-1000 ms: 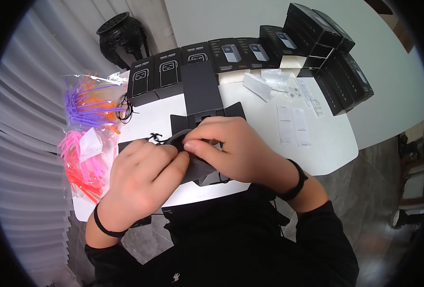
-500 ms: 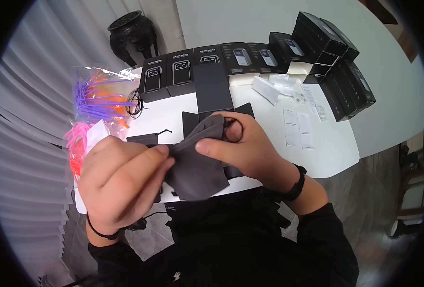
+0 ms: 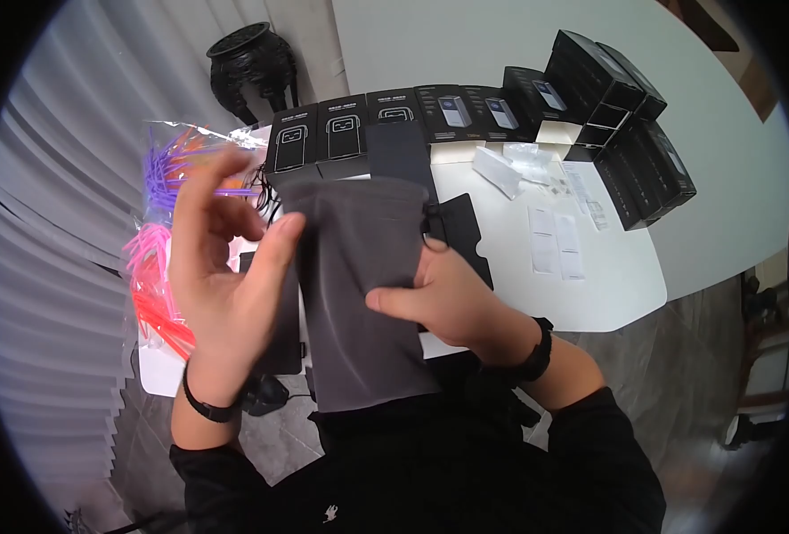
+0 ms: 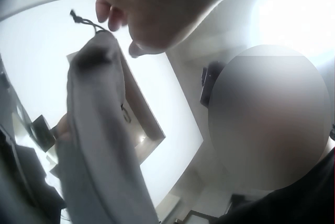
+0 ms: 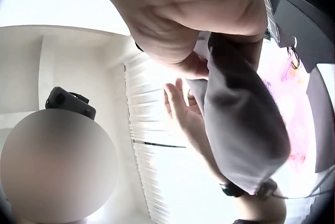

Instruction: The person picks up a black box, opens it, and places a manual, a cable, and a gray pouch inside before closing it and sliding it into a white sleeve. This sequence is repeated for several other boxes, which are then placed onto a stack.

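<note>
A dark grey drawstring pouch [image 3: 350, 347] hangs long in front of the body in the head view, its hemmed mouth toward the far side. My right hand [image 3: 457, 294] grips its right edge, thumb across the front and the other fingers hidden behind. My left hand [image 3: 221, 294] is off the cloth on the left, thumb and fingers spread apart. A thin cord [image 4: 86, 20] with a knotted end shows at the pouch's mouth in the left wrist view. The right wrist view shows the pouch [image 5: 243, 119] pinched under the thumb. An opened black box [image 3: 461, 231] lies partly hidden behind the pouch.
Black printed boxes [image 3: 345, 133] line the back of the white table [image 3: 622, 285], with more stacked at the right. Bags of purple and orange sticks [image 3: 167, 182] and pink and red ones [image 3: 154, 267] lie left. White slips [image 3: 555, 240] and clear wrappers [image 3: 501, 169] lie right.
The pouch, bunched between both hands before, now hangs opened out to its full length. My left hand has let go of it and spread its fingers; my right hand keeps its hold.
</note>
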Motion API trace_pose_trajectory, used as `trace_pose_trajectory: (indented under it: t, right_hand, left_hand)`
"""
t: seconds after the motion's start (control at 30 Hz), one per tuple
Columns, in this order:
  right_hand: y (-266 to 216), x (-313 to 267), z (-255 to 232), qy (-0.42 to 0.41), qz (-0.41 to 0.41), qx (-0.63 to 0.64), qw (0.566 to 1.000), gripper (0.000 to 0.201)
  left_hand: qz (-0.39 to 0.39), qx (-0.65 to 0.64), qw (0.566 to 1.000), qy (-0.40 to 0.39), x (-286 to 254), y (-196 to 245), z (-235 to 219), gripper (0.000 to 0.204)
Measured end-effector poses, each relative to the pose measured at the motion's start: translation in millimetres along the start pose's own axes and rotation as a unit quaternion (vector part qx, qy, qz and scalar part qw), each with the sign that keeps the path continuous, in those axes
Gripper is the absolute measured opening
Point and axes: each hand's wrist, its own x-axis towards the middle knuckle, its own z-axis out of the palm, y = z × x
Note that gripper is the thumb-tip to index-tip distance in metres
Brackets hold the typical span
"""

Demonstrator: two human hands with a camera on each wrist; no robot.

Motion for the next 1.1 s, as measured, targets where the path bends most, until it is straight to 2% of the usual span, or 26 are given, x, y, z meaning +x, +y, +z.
trace_pose_trajectory:
  t: [0.03, 0.1, 0.13, 0.17, 0.23, 0.33, 0.37, 0.43, 0.53, 0.63, 0.83, 0.93, 1.03, 1.1]
  right_hand:
    - [-4, 0, -1, 0.011, -0.016, 0.039, 0.999, 0.051]
    - [-17, -3, -1, 0.037, -0.049, 0.119, 0.991, 0.048]
    - [-21, -3, -4, 0.052, -0.06, 0.116, 0.99, 0.044]
    - [-20, -1, -9, 0.069, -0.067, 0.084, 0.992, 0.042]
    - [-12, 4, -18, 0.096, -0.079, 0.019, 0.992, 0.04]
    - [-14, 5, -17, 0.08, -0.065, 0.075, 0.992, 0.039]
    - [-15, 6, -16, 0.068, -0.055, 0.117, 0.989, 0.041]
    - [-15, 5, -15, 0.047, -0.037, 0.201, 0.978, 0.043]
    - [2, 6, -21, -0.004, 0.008, 0.175, 0.984, 0.046]
    - [13, 5, -26, 0.052, -0.006, 0.159, 0.986, 0.046]
    - [13, -1, -30, 0.069, -0.042, 0.21, 0.974, 0.043]
    - [17, -4, -34, 0.057, -0.035, 0.229, 0.971, 0.041]
    - [15, -8, -38, 0.049, -0.012, 0.235, 0.971, 0.037]
    - [15, -11, -41, 0.035, -0.008, 0.232, 0.972, 0.035]
  left_hand:
    - [-0.028, -0.07, 0.996, 0.041, -4, -5, 8, 0.066]
    - [-0.235, -0.192, 0.952, -0.045, -27, -9, -2, 0.076]
    - [-0.354, -0.255, 0.891, -0.125, -35, -2, -5, 0.074]
    - [-0.448, -0.34, 0.808, -0.176, -40, -11, -10, 0.068]
    - [-0.485, -0.395, 0.753, -0.203, -49, -11, 10, 0.046]
    - [-0.463, -0.361, 0.788, -0.184, -59, -25, 20, 0.019]
    - [-0.453, -0.357, 0.801, -0.16, -59, -25, 23, 0.016]
    - [-0.431, -0.348, 0.825, -0.114, -59, -23, 30, 0.013]
    - [-0.405, -0.253, 0.871, -0.112, -60, -23, 36, 0.016]
    - [-0.407, -0.284, 0.862, -0.104, -65, -26, 38, 0.019]
    - [-0.412, -0.368, 0.833, -0.033, -66, -16, 48, 0.021]
    - [-0.461, -0.367, 0.807, -0.035, -70, -15, 53, 0.014]
    - [-0.565, -0.449, 0.674, -0.158, -60, -22, 40, 0.022]
    - [-0.58, -0.477, 0.635, -0.182, -54, -14, 40, 0.032]
